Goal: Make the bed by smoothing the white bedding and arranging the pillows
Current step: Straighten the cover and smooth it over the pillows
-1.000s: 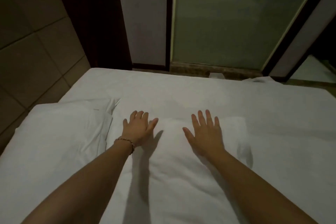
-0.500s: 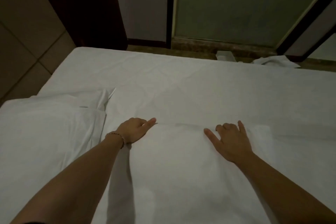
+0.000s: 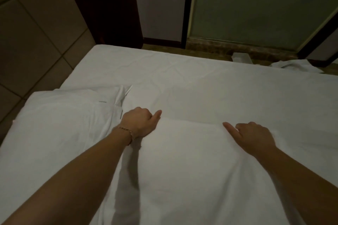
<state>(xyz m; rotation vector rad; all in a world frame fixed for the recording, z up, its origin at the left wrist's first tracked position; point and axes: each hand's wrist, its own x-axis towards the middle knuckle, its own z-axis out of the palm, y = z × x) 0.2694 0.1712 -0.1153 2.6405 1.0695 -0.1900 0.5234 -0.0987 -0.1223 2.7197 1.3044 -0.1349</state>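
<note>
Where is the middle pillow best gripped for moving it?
By its far edge, from above. The middle pillow lies flat with that edge raised off the sheet, and the left hand and right hand already curl there, probably giving an even grip.

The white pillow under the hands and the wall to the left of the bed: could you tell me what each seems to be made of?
White pillow: soft woven fabric, probably matte cotton; it dents and creases under the hands.
Brown tiled wall: probably smooth, hard ceramic tile, given its straight pale grout lines.
</note>
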